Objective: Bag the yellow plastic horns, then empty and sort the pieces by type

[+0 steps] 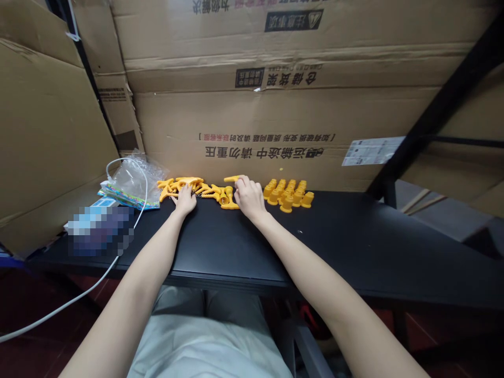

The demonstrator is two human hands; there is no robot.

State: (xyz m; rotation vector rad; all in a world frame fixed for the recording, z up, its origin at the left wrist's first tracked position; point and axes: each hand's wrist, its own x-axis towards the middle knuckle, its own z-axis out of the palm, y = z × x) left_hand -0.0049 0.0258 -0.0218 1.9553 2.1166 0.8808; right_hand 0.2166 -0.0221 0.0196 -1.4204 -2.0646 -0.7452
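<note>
My left hand (186,200) reaches onto a jumbled pile of yellow plastic pieces (167,193) at the back of the black table. Its thumb is spread from the fingers, which rest on a curved piece. My right hand (251,198) is closed, fingers bent, around a slim yellow plastic piece (233,179) that sticks out to its left. Just below and left of this hand lie more yellow parts with round sockets (224,198). To its right, several yellow cup-shaped pieces (286,203) stand in rows. My right fingertips are partly hidden.
Tall cardboard (236,110) walls the back; another cardboard panel (43,131) stands at left. Clear plastic bags (136,176), a blurred-out item (98,231) and a white cable (146,197) lie on the table's left. A dark metal post (425,100) slants at right.
</note>
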